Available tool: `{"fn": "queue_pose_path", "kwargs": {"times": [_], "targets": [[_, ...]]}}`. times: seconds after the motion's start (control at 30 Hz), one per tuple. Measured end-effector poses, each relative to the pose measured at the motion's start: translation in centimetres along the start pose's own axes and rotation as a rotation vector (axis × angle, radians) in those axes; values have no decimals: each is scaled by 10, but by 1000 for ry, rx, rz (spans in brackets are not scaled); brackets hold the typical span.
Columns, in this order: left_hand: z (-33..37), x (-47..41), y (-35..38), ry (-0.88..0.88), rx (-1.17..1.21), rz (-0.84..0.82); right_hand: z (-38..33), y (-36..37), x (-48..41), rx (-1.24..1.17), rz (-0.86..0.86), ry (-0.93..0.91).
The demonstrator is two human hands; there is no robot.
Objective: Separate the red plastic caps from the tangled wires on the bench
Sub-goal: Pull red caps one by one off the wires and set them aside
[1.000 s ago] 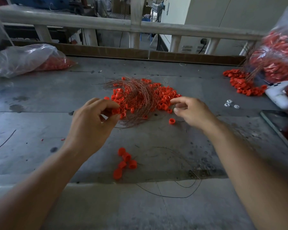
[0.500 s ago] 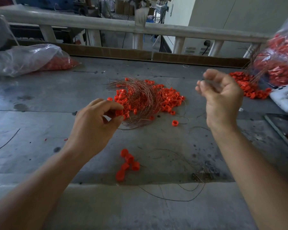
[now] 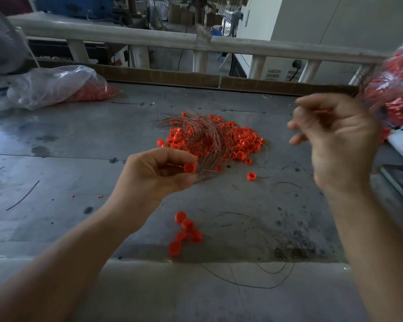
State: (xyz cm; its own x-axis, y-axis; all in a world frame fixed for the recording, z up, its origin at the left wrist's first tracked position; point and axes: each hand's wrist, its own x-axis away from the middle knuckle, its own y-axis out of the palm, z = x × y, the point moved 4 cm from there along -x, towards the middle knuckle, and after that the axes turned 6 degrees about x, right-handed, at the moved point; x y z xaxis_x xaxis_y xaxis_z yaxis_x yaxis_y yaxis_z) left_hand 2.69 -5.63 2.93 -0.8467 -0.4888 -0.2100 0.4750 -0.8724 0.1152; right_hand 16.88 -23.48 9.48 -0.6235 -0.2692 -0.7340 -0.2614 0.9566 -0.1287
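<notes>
With the left hand (image 3: 158,175) pinching one cap (image 3: 190,168) firmly, the right hand (image 3: 335,145), its grip unclear, should pull straight toward two o'clock.

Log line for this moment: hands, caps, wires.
left hand: pinches red cap | right hand: above bench, blurred, hold unclear | wire tangle: on bench

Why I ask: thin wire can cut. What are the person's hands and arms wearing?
Nothing that shows. The left hand and right hand are bare, with no gloves, rings or watch visible. The left forearm and right forearm are uncovered to the frame's edge, no sleeve in view. The right hand is blurred, so small items there could be missed.
</notes>
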Motion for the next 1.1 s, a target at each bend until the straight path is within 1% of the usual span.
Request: {"fn": "queue_pose_path", "kwargs": {"times": [0.07, 0.13, 0.23, 0.6, 0.83, 1.1], "targets": [[0, 0, 2, -20, 46, -19, -6, 21, 13, 55, -187, -51], [0, 1, 5, -30, 81, -25, -10, 40, 27, 92, -339, -66], [1, 3, 8, -18, 108, -31, -13, 54, 41, 131, -443, -83], [3, 7, 13, -11, 123, -134, -15, 57, 46, 183, -508, -96], [3, 8, 12, -41, 143, -169, -16, 56, 44, 205, -516, -118], [3, 8, 14, -25, 125, -214, -15, 55, 43, 264, -521, -123]]}}
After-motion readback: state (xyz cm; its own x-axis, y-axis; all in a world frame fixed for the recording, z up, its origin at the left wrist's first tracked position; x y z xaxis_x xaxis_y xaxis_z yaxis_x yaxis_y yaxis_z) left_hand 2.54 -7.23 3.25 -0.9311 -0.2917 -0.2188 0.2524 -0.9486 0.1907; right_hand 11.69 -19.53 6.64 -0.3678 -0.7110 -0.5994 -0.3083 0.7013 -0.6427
